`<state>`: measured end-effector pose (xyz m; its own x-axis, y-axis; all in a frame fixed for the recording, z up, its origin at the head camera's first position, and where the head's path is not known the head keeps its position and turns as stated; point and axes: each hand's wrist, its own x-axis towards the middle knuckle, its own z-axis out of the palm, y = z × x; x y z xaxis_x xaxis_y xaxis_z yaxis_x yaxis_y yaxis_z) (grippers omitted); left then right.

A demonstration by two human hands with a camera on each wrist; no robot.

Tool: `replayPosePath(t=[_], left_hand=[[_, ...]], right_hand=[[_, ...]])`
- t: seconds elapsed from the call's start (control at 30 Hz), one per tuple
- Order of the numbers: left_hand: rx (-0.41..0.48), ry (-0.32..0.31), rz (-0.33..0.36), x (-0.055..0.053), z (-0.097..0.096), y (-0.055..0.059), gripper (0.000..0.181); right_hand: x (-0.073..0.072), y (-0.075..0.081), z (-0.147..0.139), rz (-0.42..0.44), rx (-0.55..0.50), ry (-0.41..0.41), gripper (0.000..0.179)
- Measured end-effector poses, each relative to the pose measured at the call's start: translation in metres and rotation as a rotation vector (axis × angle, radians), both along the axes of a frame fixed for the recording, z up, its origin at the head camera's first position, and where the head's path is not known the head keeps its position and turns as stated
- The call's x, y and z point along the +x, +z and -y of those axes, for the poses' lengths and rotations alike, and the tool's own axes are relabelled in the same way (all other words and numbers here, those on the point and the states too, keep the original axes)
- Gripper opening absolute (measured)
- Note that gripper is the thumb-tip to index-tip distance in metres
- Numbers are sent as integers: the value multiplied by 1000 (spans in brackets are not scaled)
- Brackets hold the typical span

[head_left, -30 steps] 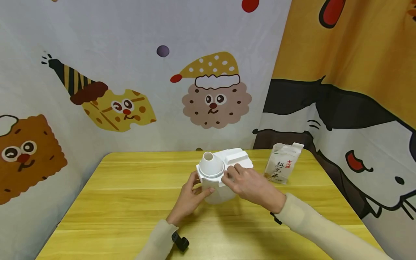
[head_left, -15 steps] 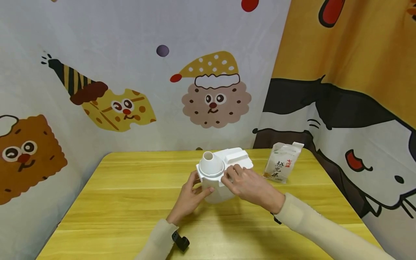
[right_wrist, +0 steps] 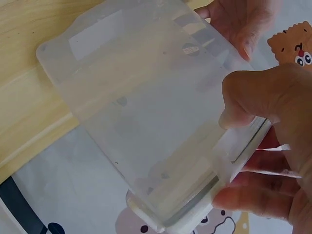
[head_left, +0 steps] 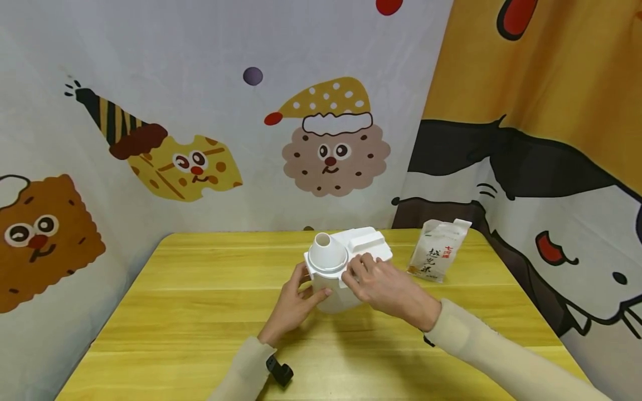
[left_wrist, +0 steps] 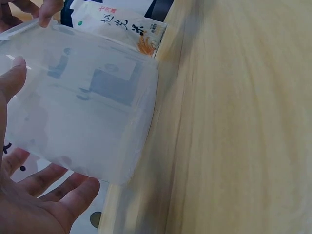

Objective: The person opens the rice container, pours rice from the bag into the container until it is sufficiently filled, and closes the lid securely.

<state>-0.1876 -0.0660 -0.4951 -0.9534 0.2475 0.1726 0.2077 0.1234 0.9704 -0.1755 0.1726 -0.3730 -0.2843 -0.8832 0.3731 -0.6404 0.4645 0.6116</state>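
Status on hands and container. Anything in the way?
Left hand holds container at side. Right hand grips white lid at edge. Container roughly upright, lid on. White bag apart, to the right, not visibly blocking.

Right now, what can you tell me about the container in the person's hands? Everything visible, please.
The container has a boxy, translucent body, plastic by its look, under a white lid. On the lid sit a white cone, hollow at the tip, and a raised bar. It is roughly upright over the table; whether its base touches is unclear. The left hand holds its side; the right hand grips it near the lid's edge.
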Motion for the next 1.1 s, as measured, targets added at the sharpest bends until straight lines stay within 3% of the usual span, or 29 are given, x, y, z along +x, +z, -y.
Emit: replayPosePath(t=[0.13, 0.3, 0.47, 0.87, 1.1], left_hand=[[8, 1, 3, 0, 2, 1, 72], [6, 8, 1, 0, 3, 0, 71], [6, 7, -2, -1, 0, -2, 70], [-22, -1, 6, -1, 2, 1, 72], [-47, -75, 8, -7, 10, 4, 74]], right_hand=[[1, 3, -4, 70, -63, 51, 41], [1, 5, -7, 129, -97, 66, 19], [0, 7, -11, 199, -148, 38, 36], [1, 4, -19, 340, -278, -40, 44], [7, 4, -20, 497, -397, -85, 40]])
